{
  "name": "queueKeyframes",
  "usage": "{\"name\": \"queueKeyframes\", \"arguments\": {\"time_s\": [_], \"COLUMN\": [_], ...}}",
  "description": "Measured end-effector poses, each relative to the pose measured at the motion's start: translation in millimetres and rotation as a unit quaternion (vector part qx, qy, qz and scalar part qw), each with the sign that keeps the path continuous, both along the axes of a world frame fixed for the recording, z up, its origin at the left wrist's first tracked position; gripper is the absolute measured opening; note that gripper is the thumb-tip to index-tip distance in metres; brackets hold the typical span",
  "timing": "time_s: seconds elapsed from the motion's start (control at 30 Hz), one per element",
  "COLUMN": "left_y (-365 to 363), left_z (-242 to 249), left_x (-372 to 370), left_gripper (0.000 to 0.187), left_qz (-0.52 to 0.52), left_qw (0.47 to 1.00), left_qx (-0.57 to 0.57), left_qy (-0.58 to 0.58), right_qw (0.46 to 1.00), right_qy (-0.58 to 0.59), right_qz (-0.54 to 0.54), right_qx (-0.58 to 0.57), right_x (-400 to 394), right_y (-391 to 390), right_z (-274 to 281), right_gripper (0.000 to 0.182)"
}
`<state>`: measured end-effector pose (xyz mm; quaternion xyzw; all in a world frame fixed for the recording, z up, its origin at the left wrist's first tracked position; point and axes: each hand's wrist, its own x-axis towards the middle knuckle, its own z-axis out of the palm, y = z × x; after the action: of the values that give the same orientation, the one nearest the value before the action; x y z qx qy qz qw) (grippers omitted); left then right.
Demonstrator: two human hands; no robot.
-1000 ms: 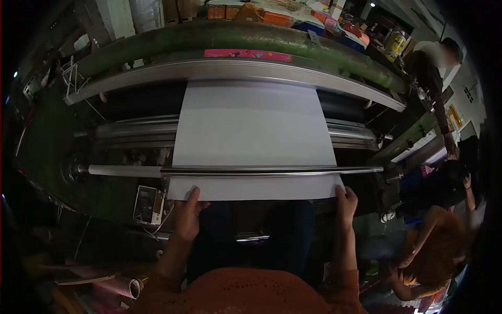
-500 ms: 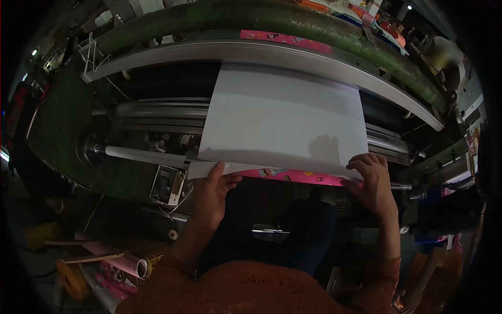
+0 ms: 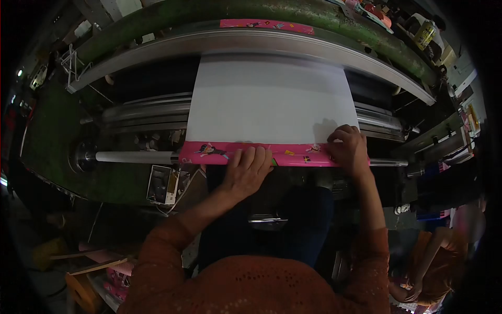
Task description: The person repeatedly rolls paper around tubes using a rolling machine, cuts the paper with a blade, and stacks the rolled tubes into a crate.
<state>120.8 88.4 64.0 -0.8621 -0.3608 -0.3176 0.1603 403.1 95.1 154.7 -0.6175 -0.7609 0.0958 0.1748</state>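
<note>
A wide white sheet [image 3: 269,99] comes down from the machine to a roll of pink printed paper [image 3: 212,152] with small cartoon figures, lying across in front of me. My left hand [image 3: 247,171] rests over the middle of this roll, its fingers together and bent round the top. Near the roll's right end, my right hand [image 3: 349,152] is curled with its fingertips at the line where white sheet and pink paper meet. The thumb side is partly hidden. A pale tube [image 3: 136,156] on the left and a metal shaft [image 3: 389,163] on the right stick out from the roll.
Behind the sheet run a metal crossbar [image 3: 157,47] and a green roller [image 3: 183,17]. An open white box [image 3: 163,184] sits below the pale tube. Another person in an orange top [image 3: 436,267] is at lower right.
The sheet's front edge now shows pink print lying along the roll instead of a loose white flap. My left hand has moved right onto the roll; my right hand has shifted slightly up and left.
</note>
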Motion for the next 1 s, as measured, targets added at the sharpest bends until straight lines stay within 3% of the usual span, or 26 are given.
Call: {"name": "queueKeyframes", "arguments": {"time_s": [0.07, 0.17, 0.27, 0.33, 0.4, 0.47, 0.73, 0.83, 0.87, 0.9, 0.97, 1.0], "left_y": [6, 7, 11, 18, 22, 23, 14, 23, 23, 27, 34, 34], "left_z": [2, 8, 9, 4, 2, 3, 26, 47, 48, 51, 61, 65], "left_x": [3, 4, 8, 12, 16, 18, 18, 24, 22, 20, 16, 14], "left_gripper": [0.054, 0.053, 0.043, 0.040, 0.040, 0.041, 0.017, 0.017, 0.014, 0.014, 0.013, 0.018], "left_qz": [0.026, 0.025, 0.043, 0.052, 0.057, 0.062, 0.091, 0.069, 0.077, 0.074, 0.032, -0.008], "left_qw": [0.999, 0.999, 0.998, 0.994, 0.991, 0.989, 0.990, 0.993, 0.987, 0.988, 0.969, 0.943], "left_qx": [0.027, 0.003, 0.011, 0.099, 0.113, 0.126, -0.093, -0.050, -0.119, -0.118, -0.184, -0.187], "left_qy": [0.031, 0.039, 0.037, -0.018, -0.036, -0.055, -0.051, -0.079, -0.070, -0.071, -0.159, -0.276], "right_qw": [0.960, 0.954, 0.951, 0.951, 0.949, 0.955, 0.974, 0.989, 0.989, 0.984, 0.983, 0.982], "right_qy": [-0.041, -0.017, 0.005, 0.013, -0.063, -0.056, -0.030, -0.023, -0.024, -0.021, -0.008, -0.011], "right_qz": [-0.086, -0.044, -0.059, -0.064, -0.068, -0.063, -0.065, -0.060, -0.064, -0.049, -0.045, -0.048], "right_qx": [0.264, 0.296, 0.302, 0.303, 0.301, 0.283, 0.215, 0.132, 0.133, 0.168, 0.177, 0.180], "right_x": [-28, -76, -80, -78, -75, -73, -72, -70, -69, -69, -70, -70], "right_y": [-23, -42, -32, -27, -21, -17, -9, -7, -3, 2, 8, 13], "right_z": [-18, -36, -54, -59, -59, -56, -43, -33, -29, -25, -18, -18], "right_gripper": [0.015, 0.021, 0.019, 0.016, 0.019, 0.019, 0.023, 0.020, 0.020, 0.016, 0.022, 0.022]}}
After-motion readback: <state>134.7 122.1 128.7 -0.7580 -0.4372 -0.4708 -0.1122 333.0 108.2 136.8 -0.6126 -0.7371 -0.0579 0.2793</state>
